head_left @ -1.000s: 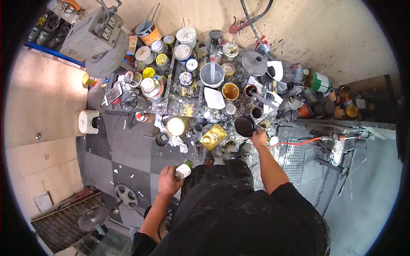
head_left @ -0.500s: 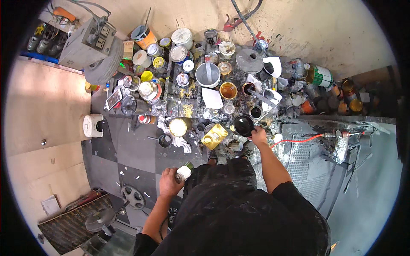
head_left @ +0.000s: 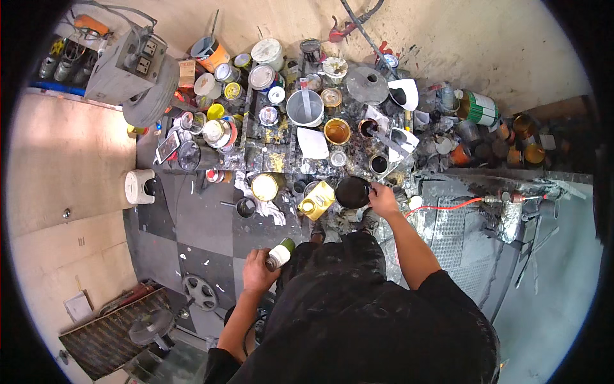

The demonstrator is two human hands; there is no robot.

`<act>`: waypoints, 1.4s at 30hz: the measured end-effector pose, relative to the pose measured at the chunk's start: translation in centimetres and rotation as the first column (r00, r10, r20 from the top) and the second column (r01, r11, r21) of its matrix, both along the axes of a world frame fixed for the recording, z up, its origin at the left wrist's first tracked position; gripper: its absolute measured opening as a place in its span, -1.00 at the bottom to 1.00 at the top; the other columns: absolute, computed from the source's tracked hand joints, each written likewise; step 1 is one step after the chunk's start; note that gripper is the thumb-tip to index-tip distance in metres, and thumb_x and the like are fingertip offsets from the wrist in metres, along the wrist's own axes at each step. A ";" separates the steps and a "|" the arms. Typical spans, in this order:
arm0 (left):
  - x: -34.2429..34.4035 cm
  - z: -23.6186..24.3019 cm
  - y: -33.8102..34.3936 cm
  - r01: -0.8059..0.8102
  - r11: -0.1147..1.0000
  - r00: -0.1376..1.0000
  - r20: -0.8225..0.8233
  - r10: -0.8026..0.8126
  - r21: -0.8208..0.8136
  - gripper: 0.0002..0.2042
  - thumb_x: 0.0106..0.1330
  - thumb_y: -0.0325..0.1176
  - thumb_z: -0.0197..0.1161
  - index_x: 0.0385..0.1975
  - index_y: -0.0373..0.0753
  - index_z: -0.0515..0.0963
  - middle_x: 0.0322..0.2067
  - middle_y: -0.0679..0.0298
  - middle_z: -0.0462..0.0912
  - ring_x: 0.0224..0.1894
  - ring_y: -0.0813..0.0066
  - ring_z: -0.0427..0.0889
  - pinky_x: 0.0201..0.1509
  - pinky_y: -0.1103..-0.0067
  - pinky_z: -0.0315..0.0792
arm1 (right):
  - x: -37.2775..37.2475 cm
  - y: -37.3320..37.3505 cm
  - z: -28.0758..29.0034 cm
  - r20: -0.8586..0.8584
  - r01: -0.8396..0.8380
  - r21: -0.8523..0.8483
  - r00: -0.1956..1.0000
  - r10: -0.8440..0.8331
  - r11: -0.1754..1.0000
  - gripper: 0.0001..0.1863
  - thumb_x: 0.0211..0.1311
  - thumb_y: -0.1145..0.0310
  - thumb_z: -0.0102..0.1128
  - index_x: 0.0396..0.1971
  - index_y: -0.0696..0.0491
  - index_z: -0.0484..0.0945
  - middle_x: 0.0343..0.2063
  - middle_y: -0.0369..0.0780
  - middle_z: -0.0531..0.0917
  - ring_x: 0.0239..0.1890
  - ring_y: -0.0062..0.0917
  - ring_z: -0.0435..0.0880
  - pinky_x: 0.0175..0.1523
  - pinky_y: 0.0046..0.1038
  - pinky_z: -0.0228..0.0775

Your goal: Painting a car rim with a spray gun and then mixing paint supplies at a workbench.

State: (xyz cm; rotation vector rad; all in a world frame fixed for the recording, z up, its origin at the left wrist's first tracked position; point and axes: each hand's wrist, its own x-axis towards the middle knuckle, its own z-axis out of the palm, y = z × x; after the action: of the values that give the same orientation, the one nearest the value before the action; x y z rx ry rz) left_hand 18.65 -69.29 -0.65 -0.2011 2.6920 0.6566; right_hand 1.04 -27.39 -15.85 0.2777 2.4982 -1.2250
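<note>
My left hand (head_left: 259, 272) grips a small can (head_left: 280, 254) with a white label and green top, tilted, low beside my legs. My right hand (head_left: 382, 200) is closed on the rim of a round black container (head_left: 352, 190) of dark contents, held near the bench's front edge. Just left of it are a gold rectangular can (head_left: 316, 203) and an open can with pale contents (head_left: 265, 187). Beyond are a grey bucket (head_left: 305, 111) with a stir stick, an amber-filled tin (head_left: 337, 130) and a small dark-filled cup (head_left: 378, 164).
A cluttered bench (head_left: 272, 163) of paint tins spans the back below a plywood wall. A white stool (head_left: 137, 187) stands left on the checkered floor (head_left: 204, 230). A red hose (head_left: 448, 207) crosses right. A power box (head_left: 118, 67) sits upper left.
The black container in my right hand has shifted slightly left and up. My left hand keeps its can, a little more to the right; the view has shifted slightly.
</note>
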 end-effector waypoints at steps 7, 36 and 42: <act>1.1 -0.4 -0.4 -0.077 0.997 0.997 0.012 0.077 0.021 -0.46 -0.05 -0.31 0.52 0.03 -0.23 0.59 -0.07 0.08 0.60 0.06 -0.03 0.58 0.15 0.20 0.52 | -3.5 -0.8 14.9 0.035 -0.090 -0.189 0.995 0.098 0.978 -0.76 0.37 0.47 0.10 -0.08 0.28 0.62 -0.56 -0.06 0.71 -0.54 -0.38 0.80 -0.39 -0.34 0.62; 14.5 -2.6 -5.0 -0.580 0.814 0.811 0.080 0.579 -0.014 -0.33 -0.18 -0.31 0.64 0.03 -0.28 0.55 -0.08 0.02 0.56 0.07 -0.08 0.54 0.22 0.19 0.45 | -41.0 -15.6 7.6 0.158 0.674 -0.378 0.722 -0.673 0.634 -0.80 0.32 0.65 0.07 -0.14 0.46 0.51 -0.16 0.11 0.67 -0.30 -0.17 0.83 -0.34 -0.40 0.76; 16.3 -4.1 -6.5 -0.532 0.847 0.844 0.062 0.532 -0.022 -0.37 -0.19 -0.31 0.64 -0.02 -0.28 0.56 -0.13 0.01 0.57 0.01 -0.10 0.57 0.14 0.17 0.48 | -38.2 -15.8 5.2 0.314 0.729 -0.528 0.643 -0.698 0.434 -0.73 0.39 0.51 0.08 -0.01 0.31 0.55 -0.13 0.06 0.65 -0.20 -0.16 0.77 -0.17 -0.34 0.75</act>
State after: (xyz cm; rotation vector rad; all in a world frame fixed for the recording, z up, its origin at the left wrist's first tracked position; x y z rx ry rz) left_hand 34.91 -75.78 -4.72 -0.9830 2.5711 0.7767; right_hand -37.16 -43.22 -10.61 1.2705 1.7407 -2.2407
